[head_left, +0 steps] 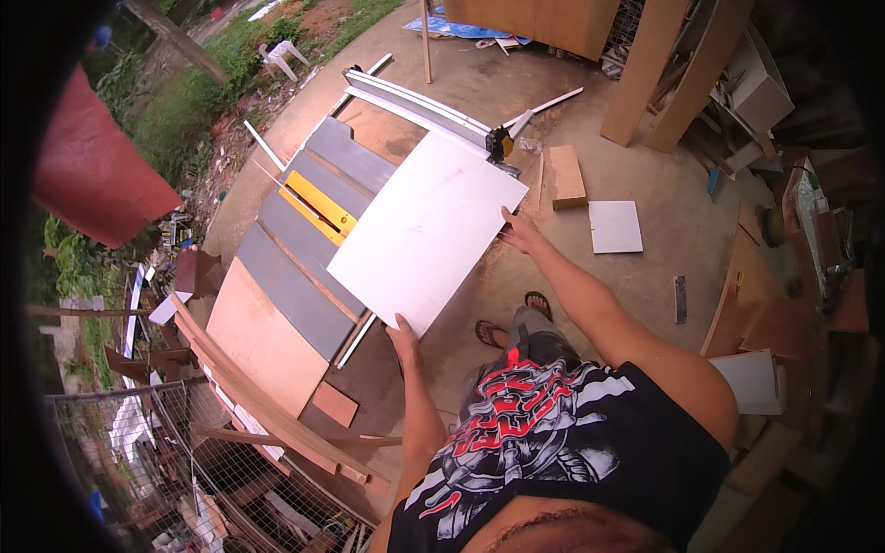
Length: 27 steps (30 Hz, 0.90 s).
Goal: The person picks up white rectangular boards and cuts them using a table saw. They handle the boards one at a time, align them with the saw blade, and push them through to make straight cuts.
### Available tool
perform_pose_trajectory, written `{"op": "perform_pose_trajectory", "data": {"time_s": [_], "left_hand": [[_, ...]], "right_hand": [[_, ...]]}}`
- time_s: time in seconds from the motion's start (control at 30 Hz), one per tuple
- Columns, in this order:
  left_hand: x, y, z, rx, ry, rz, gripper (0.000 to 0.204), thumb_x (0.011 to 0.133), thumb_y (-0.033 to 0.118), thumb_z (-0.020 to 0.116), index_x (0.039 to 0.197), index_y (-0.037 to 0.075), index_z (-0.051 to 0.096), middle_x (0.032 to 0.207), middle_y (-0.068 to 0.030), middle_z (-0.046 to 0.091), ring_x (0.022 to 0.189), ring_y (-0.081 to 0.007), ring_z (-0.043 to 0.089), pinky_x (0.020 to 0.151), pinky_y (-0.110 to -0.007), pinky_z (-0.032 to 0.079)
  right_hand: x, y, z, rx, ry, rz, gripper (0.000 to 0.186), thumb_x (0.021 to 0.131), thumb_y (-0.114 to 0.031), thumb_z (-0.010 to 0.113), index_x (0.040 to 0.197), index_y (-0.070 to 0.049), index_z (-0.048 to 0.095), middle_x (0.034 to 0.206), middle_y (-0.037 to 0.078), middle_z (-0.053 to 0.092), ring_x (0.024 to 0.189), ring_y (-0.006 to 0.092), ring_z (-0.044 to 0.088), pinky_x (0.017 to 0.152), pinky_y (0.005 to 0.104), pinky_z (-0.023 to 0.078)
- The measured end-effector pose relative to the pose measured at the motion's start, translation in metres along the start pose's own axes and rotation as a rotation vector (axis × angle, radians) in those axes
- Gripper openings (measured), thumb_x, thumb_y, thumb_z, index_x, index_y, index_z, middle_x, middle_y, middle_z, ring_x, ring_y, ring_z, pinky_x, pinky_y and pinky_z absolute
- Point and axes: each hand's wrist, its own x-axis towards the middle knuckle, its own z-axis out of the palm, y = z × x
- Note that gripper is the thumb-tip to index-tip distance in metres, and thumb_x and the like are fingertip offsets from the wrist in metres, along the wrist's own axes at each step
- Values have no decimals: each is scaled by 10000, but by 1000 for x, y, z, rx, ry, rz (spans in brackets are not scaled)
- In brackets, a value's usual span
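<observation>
White panel [429, 230] overhangs the saw tabletop [293, 286] — left hand [403, 341] and right hand [521, 231] gripping its near edge — seemingly placed but uncut.

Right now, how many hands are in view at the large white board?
2. The left hand is by the lowest corner of the white board, and the right hand is at its right edge. Some fingers may be hidden underneath.
</observation>
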Motion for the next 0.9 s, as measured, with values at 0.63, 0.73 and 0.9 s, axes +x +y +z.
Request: {"op": "perform_pose_trajectory", "data": {"time_s": [0.63, 0.73, 0.9], "left_hand": [[-59, -36, -72, 19, 255, -109, 509, 1045, 403, 453, 1231, -64, 527, 1126, -218, 644, 1020, -294, 623, 891, -401, 482], [-61, -54, -81, -9, 303, -26, 512, 1042, 411, 449, 1245, -53, 526, 1134, -225, 646, 1039, -322, 622, 915, -419, 471], [-52, -58, -78, 59, 289, -131, 525, 1027, 441, 442, 1274, -16, 520, 1202, -245, 632, 1124, -386, 602, 956, -452, 451]], "right_hand": [[-51, -54, 41, -1681, -213, 52, 521, 947, -507, 574, 771, -30, 692, 673, 93, 697, 628, 234, 698, 672, 378, 571], [-41, -95, 109, -1972, -134, -440, 456, 918, -447, 599, 811, -18, 712, 750, 164, 710, 769, 305, 713, 710, 416, 562], [67, -141, 182, -2438, 48, -1088, 328, 880, -375, 644, 1059, -113, 728, 1154, 97, 626, 1196, 264, 496, 918, 455, 435]]}}
